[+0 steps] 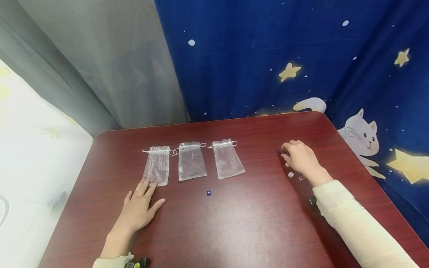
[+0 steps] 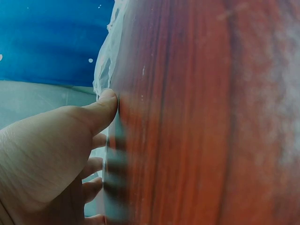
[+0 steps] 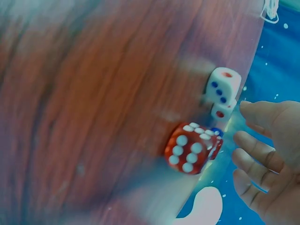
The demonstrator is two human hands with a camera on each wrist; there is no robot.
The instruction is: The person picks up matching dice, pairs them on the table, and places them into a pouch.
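Observation:
My left hand (image 1: 139,208) rests on the table with its fingers spread, fingertips at the lower edge of the left sheer white drawstring bag (image 1: 157,165). In the left wrist view, its thumb (image 2: 105,105) lies on the tabletop. On the right, my right hand (image 1: 299,156) is over a group of dice, fingers bent loosely. In the right wrist view, a white die (image 3: 224,85), a smaller-looking white die (image 3: 220,111) and a red die (image 3: 185,149) stand near it, with red and blue ones partly hidden behind. A gap shows between thumb and fingers; I see nothing held.
Two more sheer bags, the middle bag (image 1: 192,163) and the right bag (image 1: 228,160), lie flat in a row. A blue die (image 1: 209,193) sits in front of them. Curtains (image 1: 241,56) hang behind the dark red table (image 1: 234,230).

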